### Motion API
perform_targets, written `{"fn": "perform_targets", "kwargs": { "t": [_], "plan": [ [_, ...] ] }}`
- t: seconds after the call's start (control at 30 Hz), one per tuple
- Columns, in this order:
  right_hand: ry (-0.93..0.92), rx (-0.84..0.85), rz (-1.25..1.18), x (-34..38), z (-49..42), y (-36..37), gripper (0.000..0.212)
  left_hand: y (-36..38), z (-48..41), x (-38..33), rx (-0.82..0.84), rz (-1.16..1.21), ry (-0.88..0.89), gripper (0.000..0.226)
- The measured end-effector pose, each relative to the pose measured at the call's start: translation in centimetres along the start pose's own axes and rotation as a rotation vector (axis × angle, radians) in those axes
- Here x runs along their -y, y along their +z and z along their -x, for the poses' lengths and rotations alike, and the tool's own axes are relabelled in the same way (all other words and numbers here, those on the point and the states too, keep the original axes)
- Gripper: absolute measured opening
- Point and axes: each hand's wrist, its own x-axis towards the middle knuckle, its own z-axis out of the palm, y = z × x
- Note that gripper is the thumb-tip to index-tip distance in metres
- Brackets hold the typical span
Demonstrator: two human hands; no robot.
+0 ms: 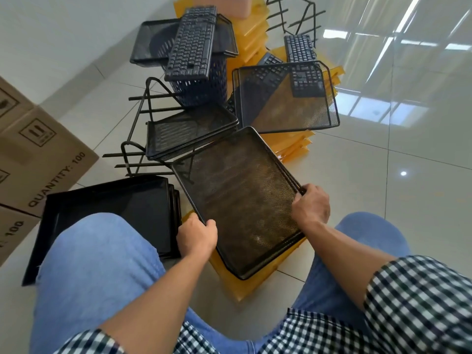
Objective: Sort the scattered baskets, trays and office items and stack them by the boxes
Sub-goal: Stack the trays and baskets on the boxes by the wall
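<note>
The person holds a black mesh tray (240,195) tilted just above the yellow trays (293,146) on the floor. The left hand (196,236) curls round its near-left rim and the right hand (310,205) round its right rim, so each grip is closed on the tray. It looks light and stiff, but the thin mesh could dent. The solid rim, taken on opposite sides, is the safe hold. Solid black trays (109,208) lie beside the cardboard boxes (38,154).
</note>
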Motion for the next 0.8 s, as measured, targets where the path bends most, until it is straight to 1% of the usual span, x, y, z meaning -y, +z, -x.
{"fn": "perform_targets", "kwargs": {
  "t": [0.1, 0.2, 0.3, 0.4, 0.47, 0.53, 0.63, 0.8],
  "plan": [
    [0.005, 0.031, 0.011, 0.1, 0.1, 0.2, 0.025, -0.5, 0.1, -0.1, -0.066, 0.033, 0.010, 0.017],
    [0.007, 0.045, 0.039, 0.2, 0.5, 0.6, 0.021, -1.0, 0.1, -0.2, -0.134, 0.037, 0.025, 0.019],
    [0.052, 0.032, 0.030, 0.1, 0.6, 0.5, 0.026, -1.1, 0.2, -0.2, -0.161, 0.054, 0.063, 0.022],
    [0.067, 0.006, 0.011, -0.2, 0.4, 0.4, 0.027, -0.7, -0.2, -0.4, -0.072, 0.088, 0.003, 0.022],
    [0.073, 0.006, -0.002, -0.6, 0.2, 0.5, 0.029, -0.3, -0.4, -0.8, 0.023, 0.105, -0.049, 0.031],
    [0.090, 0.016, 0.014, -1.1, 0.0, 0.6, 0.033, 0.1, -0.5, -1.3, 0.082, 0.086, -0.088, 0.038],
    [0.084, 0.032, 0.043, -1.5, 0.0, 1.0, 0.038, 0.3, -0.2, -1.5, 0.081, 0.035, -0.104, 0.038],
    [0.116, 0.016, 0.042, -1.8, 0.1, 1.1, 0.042, 0.5, 0.0, -1.6, 0.030, 0.029, -0.045, 0.040]
  ]
}}
